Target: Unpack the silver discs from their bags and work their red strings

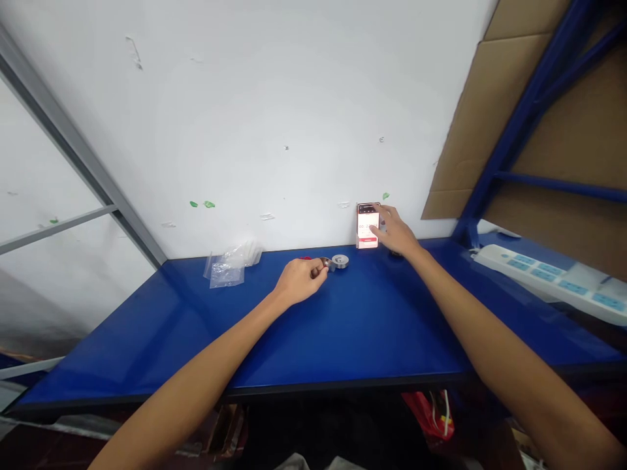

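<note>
My left hand (301,281) is over the blue tabletop, its fingers closed on a small shiny metal piece (326,262) that they partly cover. Just right of it lies a silver round metal part (340,261) with a recessed face. Something small and red (304,258) peeks out behind the left knuckles. A phone (367,236) stands upright against the white wall, its lit screen showing timer-like digits and a red bar. At its right edge is my right hand (396,232), thumb over the screen and index finger at the top corner; the other fingers are partly hidden.
Clear plastic bags (228,266) lie at the back left of the blue table (343,333). A dark small item (396,253) sits under my right hand. On the right are a white power strip (553,277), a blue metal frame (514,130) and cardboard (470,137).
</note>
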The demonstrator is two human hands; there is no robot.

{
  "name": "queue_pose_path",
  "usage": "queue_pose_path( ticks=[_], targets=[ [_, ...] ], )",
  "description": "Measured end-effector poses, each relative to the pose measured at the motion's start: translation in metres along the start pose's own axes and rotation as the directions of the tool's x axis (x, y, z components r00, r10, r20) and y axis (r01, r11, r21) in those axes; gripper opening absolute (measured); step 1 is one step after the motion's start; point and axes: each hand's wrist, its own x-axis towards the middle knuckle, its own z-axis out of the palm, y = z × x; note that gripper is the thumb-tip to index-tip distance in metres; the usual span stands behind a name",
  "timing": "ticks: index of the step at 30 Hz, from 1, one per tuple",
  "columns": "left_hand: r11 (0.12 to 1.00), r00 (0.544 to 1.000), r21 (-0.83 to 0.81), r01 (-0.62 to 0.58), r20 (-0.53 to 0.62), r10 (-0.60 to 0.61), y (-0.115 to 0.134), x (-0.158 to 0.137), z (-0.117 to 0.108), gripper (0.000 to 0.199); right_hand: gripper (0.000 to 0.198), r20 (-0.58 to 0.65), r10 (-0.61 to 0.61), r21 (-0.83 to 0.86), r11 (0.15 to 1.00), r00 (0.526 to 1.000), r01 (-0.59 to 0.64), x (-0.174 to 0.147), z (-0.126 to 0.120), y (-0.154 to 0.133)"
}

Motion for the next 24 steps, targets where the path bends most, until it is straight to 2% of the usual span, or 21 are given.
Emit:
queue_pose_path(
  ticks=[3,7,13,20,24],
  targets=[
    [1.000,1.000,-0.001,-0.007,0.005,0.007,0.0001,-0.0004,0.0010,0.031,0.067,-0.039,-0.020,0.006,1.000,0.999,0.021,-0.0020,-0.0014,-0.0024],
    [1.000,1.000,0.005,-0.005,0.008,0.005,0.0007,-0.0004,0.0005,0.032,0.057,-0.017,-0.040,-0.058,0.998,0.999,0.039,-0.0050,-0.0045,-0.0029],
    [1.000,1.000,0.005,0.006,0.012,-0.006,0.0017,0.0000,-0.0017,0.032,0.057,-0.023,-0.022,-0.112,0.993,1.000,0.019,-0.0053,-0.0054,-0.0041],
    [1.000,1.000,0.009,-0.002,0.006,0.002,0.0012,-0.0006,-0.0010,0.032,0.052,-0.056,-0.021,0.055,0.998,0.998,0.024,-0.0051,-0.0074,-0.0041],
    [1.000,1.000,0.002,-0.007,0.002,0.007,0.0025,-0.0010,-0.0024,0.032,0.046,-0.034,-0.006,0.011,1.000,0.999,0.007,-0.0085,-0.0074,-0.0065]
  ],
)
